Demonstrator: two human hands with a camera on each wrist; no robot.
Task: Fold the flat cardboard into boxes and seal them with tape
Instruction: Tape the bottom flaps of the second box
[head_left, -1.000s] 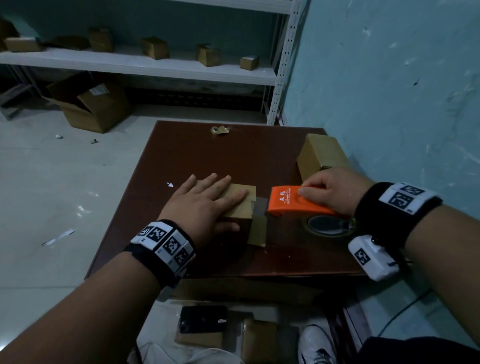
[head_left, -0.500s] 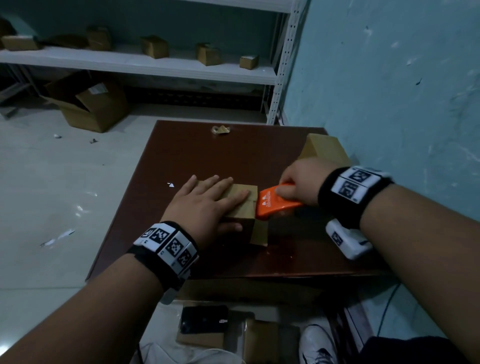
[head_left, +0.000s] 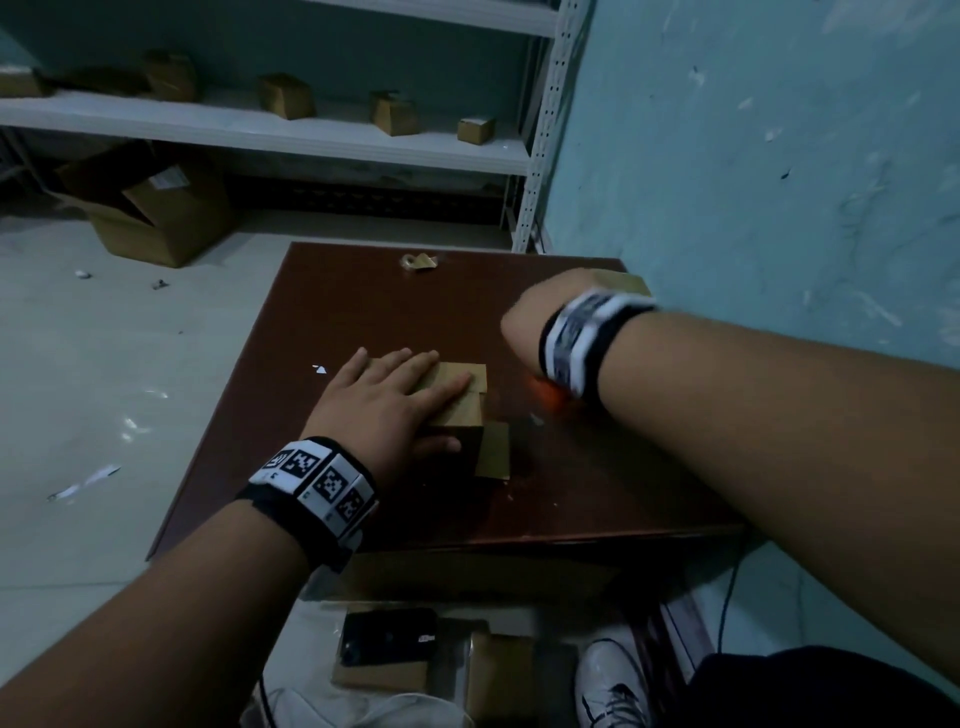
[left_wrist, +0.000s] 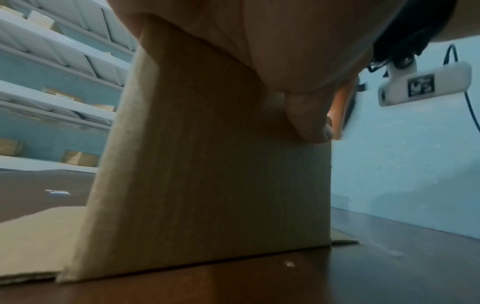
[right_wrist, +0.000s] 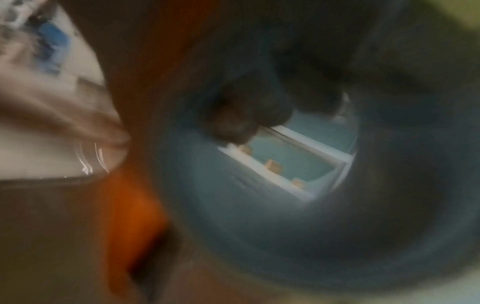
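Pressing flat left grip (head_left: 387, 397) on box (head_left: 460, 392) mid-bench (head_left: 363, 312); clenching right grip (head_left: 524, 327) around orange tape dispenser (head_left: 545, 392) at three o'clock.

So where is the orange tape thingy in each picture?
Head: only a corner of the orange tape dispenser peeks out beneath the right wrist, right of the box.
Left wrist: an orange strip behind the left thumb, right of the box.
Right wrist: a blurred orange patch, lower left.
Shared landmark: the white shelves.
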